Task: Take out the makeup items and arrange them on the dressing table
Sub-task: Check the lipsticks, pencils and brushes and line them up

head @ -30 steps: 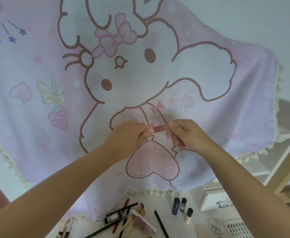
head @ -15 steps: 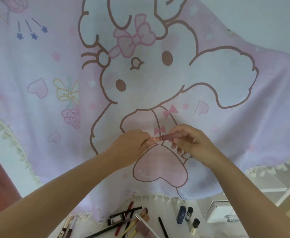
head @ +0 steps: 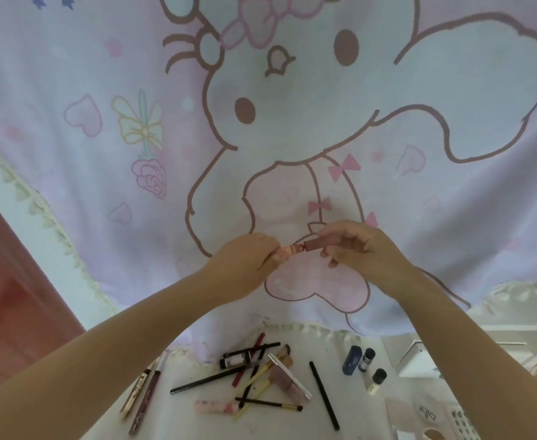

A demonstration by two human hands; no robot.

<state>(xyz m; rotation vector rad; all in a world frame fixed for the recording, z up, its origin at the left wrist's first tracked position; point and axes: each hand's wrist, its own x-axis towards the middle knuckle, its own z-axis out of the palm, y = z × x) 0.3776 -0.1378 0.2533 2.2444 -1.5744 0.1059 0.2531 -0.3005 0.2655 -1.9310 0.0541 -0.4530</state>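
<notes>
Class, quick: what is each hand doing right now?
Left hand: pinching one end of the lip gloss tube.
Right hand: gripping its other end.

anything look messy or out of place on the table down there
Yes. The pencils and brushes lie crossed over each other in a loose heap, not in a row. Three small bottles stand upright to their right. Both hands, left hand and right hand, hold a lip tube.

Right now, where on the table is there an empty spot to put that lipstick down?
Bare table shows between the lone black pencil and the dark blue tube with its two small bottles. It is crowded left of that pencil, where the crossed pencils and brushes lie. Both hands hold the lipstick.
</notes>
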